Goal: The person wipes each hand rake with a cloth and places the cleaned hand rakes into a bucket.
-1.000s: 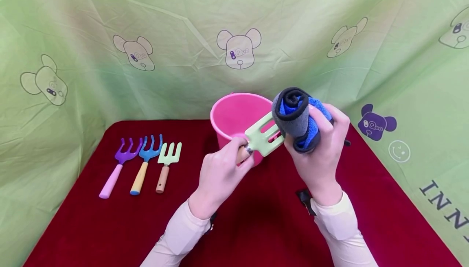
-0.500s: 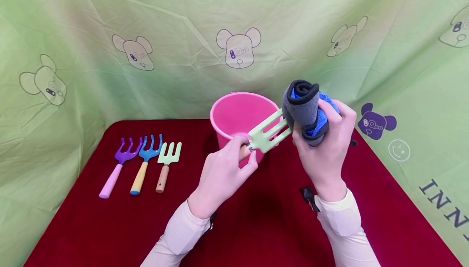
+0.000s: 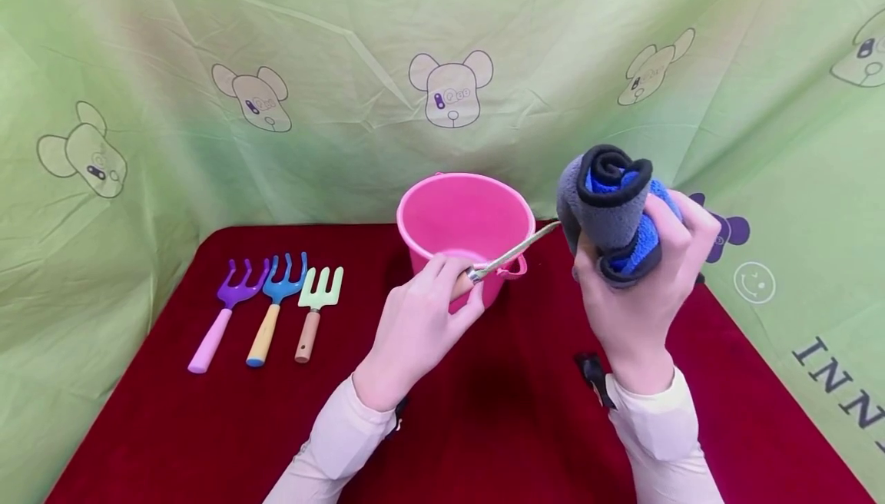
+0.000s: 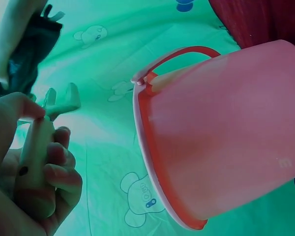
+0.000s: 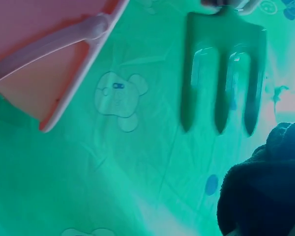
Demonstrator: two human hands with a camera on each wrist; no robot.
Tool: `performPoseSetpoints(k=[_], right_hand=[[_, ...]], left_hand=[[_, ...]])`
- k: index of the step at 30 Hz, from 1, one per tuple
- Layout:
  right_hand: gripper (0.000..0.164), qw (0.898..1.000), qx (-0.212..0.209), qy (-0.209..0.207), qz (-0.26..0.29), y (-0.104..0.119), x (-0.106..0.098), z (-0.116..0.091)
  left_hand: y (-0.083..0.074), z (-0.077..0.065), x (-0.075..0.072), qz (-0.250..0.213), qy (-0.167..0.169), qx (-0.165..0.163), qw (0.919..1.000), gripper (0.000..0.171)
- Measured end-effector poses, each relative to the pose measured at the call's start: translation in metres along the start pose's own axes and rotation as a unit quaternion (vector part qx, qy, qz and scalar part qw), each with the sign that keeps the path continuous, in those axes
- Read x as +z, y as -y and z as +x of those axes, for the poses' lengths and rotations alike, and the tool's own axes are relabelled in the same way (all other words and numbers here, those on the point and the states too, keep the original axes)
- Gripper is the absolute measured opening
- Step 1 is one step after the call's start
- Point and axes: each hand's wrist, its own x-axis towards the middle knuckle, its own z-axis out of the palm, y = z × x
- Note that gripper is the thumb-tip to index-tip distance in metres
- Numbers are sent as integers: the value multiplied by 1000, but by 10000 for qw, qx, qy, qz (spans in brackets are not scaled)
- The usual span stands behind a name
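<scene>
In the head view my left hand [image 3: 415, 327] grips the wooden handle of a hand fork [image 3: 515, 250], whose pale green head is turned edge-on and points up to the right. The left wrist view shows my fingers curled round that handle. To the right, my right hand [image 3: 632, 319] holds a rolled cloth [image 3: 611, 216], grey and blue with black edging. In the right wrist view the three tines stand apart from the dark cloth [image 5: 265, 191]. Behind the fork stands a pink bucket [image 3: 459, 212], upright, with its handle hanging at the right.
Three more hand forks lie side by side at the left of the red-covered table [image 3: 207, 442]: a purple one [image 3: 237, 289], a blue one [image 3: 285, 281] and a pale green one [image 3: 320, 293]. A green printed curtain [image 3: 346, 143] encloses the back and sides.
My right hand has moved right with the cloth, away from the tines. The fork in my left hand has turned from flat-faced to edge-on. The left hand has stayed nearly in place.
</scene>
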Motion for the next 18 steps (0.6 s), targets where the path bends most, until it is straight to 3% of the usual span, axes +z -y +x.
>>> performPoseSetpoints(k=[6, 9, 18], right_hand=[[60, 9991, -212, -300, 215, 10, -1, -5], [58, 9984, -360, -247, 349, 15, -1, -9], [44, 9911, -994, 602, 651, 33, 2, -24]], left_hand=[[1, 0, -1, -12, 151, -26, 9999, 19], [1, 0, -2, -67, 198, -17, 9998, 22], [2, -1, -5, -200, 175, -3, 9996, 22]])
